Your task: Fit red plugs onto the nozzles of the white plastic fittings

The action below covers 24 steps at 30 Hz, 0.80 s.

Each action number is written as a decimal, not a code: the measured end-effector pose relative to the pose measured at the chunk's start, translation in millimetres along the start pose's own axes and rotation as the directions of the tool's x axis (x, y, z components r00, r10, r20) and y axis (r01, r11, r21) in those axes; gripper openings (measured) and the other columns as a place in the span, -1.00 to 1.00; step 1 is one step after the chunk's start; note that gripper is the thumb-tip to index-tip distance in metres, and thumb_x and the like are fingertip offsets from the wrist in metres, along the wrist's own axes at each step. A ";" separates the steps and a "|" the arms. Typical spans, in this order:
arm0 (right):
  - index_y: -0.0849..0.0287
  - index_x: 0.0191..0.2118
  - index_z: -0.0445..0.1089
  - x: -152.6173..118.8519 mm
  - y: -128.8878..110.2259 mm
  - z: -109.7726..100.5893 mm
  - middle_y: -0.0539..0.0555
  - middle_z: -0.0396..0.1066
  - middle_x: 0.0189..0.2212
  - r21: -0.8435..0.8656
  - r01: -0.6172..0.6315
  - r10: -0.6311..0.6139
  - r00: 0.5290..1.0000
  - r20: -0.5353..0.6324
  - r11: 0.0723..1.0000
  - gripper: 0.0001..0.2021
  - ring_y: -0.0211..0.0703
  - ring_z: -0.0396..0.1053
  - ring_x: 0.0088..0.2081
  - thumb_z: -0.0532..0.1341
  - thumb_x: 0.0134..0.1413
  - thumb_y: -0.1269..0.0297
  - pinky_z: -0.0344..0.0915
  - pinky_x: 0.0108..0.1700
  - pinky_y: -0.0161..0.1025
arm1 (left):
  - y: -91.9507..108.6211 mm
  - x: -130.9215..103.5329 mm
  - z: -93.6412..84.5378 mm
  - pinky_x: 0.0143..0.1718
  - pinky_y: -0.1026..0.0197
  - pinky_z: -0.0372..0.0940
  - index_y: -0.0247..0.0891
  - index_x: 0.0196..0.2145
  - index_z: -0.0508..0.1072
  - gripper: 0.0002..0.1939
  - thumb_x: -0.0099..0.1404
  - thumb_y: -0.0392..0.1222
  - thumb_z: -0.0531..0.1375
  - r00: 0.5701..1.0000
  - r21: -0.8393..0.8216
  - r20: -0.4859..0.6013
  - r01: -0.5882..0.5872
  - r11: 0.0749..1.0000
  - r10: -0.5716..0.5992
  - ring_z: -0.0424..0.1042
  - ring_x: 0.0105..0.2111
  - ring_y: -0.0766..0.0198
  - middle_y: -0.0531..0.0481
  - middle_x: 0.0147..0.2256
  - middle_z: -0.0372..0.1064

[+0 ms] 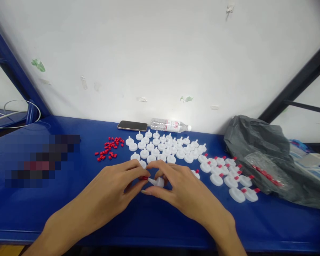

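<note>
Above the front middle of the blue table, my left hand [118, 182] pinches a small red cap [144, 177] between thumb and fingers. My right hand [180, 183] is closed round a white plastic nozzle lid [159, 182], whose narrow tip points left at the red cap. The tip meets or nearly meets the cap; my fingers partly hide the spot. Beyond my hands stand many bare white nozzle lids [161, 146]. Loose red caps [110, 145] lie scattered to their left. On the right are several white lids with red caps on their tips [231, 180].
A phone [132, 126] and a lying clear plastic bottle [170, 125] are at the wall. A dark grey plastic bag [252, 137] covers the right end, with a clear bag of red caps [268, 174] on it. A blurred-out patch [42, 161] is at left.
</note>
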State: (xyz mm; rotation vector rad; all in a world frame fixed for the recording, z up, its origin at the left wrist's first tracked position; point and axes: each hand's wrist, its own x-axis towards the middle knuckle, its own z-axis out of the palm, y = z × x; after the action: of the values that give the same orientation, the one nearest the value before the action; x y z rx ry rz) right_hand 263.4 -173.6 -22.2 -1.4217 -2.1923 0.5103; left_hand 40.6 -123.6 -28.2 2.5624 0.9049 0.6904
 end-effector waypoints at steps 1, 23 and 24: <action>-0.14 0.20 0.32 0.4 0.2 -0.5 -0.06 0.58 -0.13 0.008 0.004 -0.004 1.000 0.003 1.000 -0.60 -0.08 0.53 -0.14 0.26 0.36 -0.09 0.35 -0.10 -0.19 | -0.7 0.3 0.5 -0.41 0.33 0.21 -0.08 -0.13 0.57 -0.83 0.52 -0.24 0.15 1.000 0.001 -0.004 -0.011 1.000 0.011 0.41 -0.43 0.42 0.14 -0.24 0.47; -0.22 0.27 0.30 -0.1 3.1 0.0 -0.12 0.53 0.11 0.112 0.093 -0.074 0.984 -0.161 0.989 -0.47 -0.18 0.50 0.06 0.42 0.26 0.20 0.38 0.14 -0.20 | -2.1 -2.2 -3.0 -0.40 0.31 0.33 -0.06 -0.09 0.61 -0.84 0.49 -0.10 0.22 0.994 -0.004 -0.096 0.042 0.999 -0.042 0.48 -0.46 0.35 0.13 -0.23 0.64; -0.19 0.24 0.33 -0.3 2.8 -0.3 -0.11 0.54 0.08 0.120 0.101 -0.079 0.981 -0.178 0.988 -0.50 -0.18 0.51 0.05 0.42 0.26 0.21 0.39 0.14 -0.19 | -3.1 -2.4 -3.2 -0.39 0.30 0.34 -0.07 -0.09 0.62 -0.84 0.48 -0.10 0.22 0.994 -0.006 -0.096 0.043 0.999 -0.043 0.49 -0.46 0.34 0.12 -0.23 0.65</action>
State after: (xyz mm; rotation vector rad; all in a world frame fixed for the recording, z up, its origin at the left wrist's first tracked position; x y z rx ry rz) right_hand 265.8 -172.8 -23.5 -1.2448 -2.0369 0.4692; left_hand 35.7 -122.4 -27.8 2.5166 0.9849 0.8081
